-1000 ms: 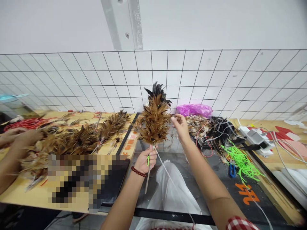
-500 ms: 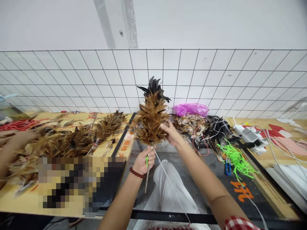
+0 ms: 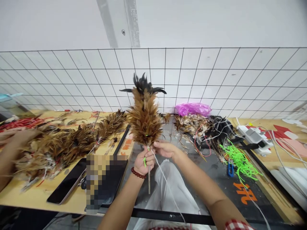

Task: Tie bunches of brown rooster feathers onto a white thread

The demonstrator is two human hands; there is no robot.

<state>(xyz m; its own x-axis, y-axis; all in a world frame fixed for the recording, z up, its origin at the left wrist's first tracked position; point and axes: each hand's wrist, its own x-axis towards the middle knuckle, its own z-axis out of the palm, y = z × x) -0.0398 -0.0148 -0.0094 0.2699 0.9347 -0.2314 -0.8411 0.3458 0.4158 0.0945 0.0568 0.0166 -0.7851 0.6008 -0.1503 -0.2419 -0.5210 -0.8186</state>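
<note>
My left hand [image 3: 143,161] is closed round the thin stick of a feather duster [image 3: 144,116], held upright over the dark table [image 3: 211,169]. Its brown feathers are topped by black ones. A green cord piece hangs from my left fist. My right hand [image 3: 164,148] is closed at the base of the feathers, fingers pinched against the stick where a white string [image 3: 168,188] runs down toward me.
A row of brown feather dusters [image 3: 69,140] lies on the wooden table at left, where another person's hand [image 3: 14,137] rests. Loose feathers, a pink bag [image 3: 193,109], green cords [image 3: 240,159], blue snips [image 3: 230,166] and a black phone [image 3: 67,183] lie around. A wire grid stands behind.
My right hand came down from the side of the feathers to the base of the duster beside my left hand. The duster shifted a little to the left.
</note>
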